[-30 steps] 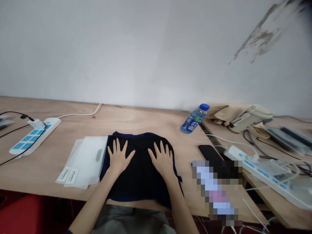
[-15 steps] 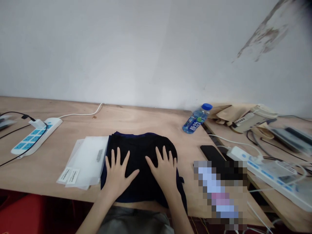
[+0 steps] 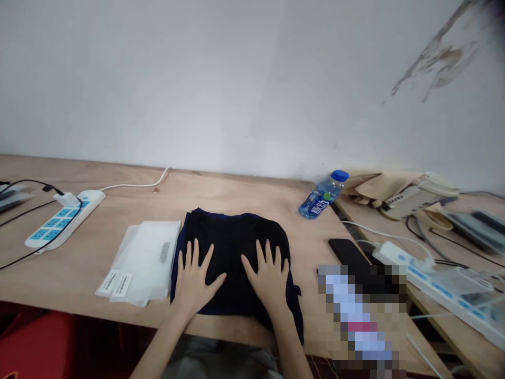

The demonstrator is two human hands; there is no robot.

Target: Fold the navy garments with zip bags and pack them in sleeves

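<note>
A dark cloth (image 3: 232, 237), black with navy blue edges, lies folded on the wooden table in front of me. It looks like a garment, but its kind does not show. On its left part my left hand (image 3: 195, 281) rests palm down, fingers spread. My right hand (image 3: 268, 276) lies the same way on its right part, thumb pointing toward the left hand. Neither hand grips anything. Translucent plastic bags (image 3: 148, 258) with white labels lie just left of the cloth.
A white power strip (image 3: 67, 221) with blue sockets is at the left, another (image 3: 442, 284) at the right. A blue-capped bottle (image 3: 323, 195) stands tilted in view near the wall. A black phone (image 3: 351, 258) lies to the right, by a pixelated patch. Cables and a paper cup (image 3: 418, 195) lie beyond.
The cloth's near edge has shifted away from me, farther onto the table, with both hands still flat on it. The whole view has shifted slightly.
</note>
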